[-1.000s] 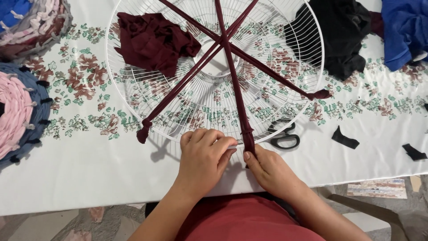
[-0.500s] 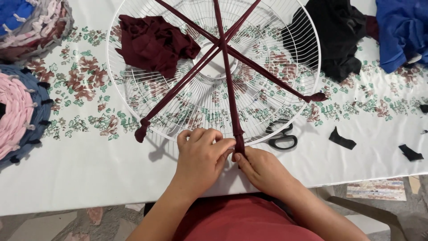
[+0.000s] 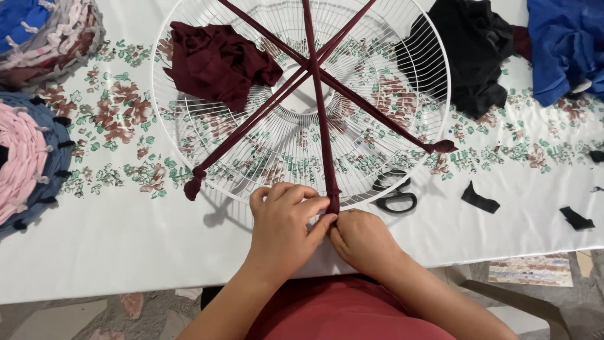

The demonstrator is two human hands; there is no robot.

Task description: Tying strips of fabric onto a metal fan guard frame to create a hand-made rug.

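A white wire fan guard (image 3: 189, 56) lies flat on the table. Three maroon fabric strips (image 3: 318, 107) are stretched across it and cross near its middle. My left hand (image 3: 283, 230) and my right hand (image 3: 362, 239) meet at the guard's near rim, both pinching the end of the upright maroon strip where it wraps the rim. Two other strip ends are knotted at the rim, one at the lower left (image 3: 192, 186) and one at the right (image 3: 440, 147). A heap of maroon cloth (image 3: 214, 60) rests on the guard's upper left.
Black scissors (image 3: 393, 195) lie just right of my hands, partly under the guard. Black cloth (image 3: 472, 50) and blue cloth (image 3: 563, 44) sit at the back right. Small black scraps (image 3: 481, 198) lie on the white floral tablecloth (image 3: 107, 239). Round woven mats (image 3: 28, 157) are at left.
My hands have closed in together on the strip end at the rim. The view has shifted slightly; the guard and cloths lie as before.
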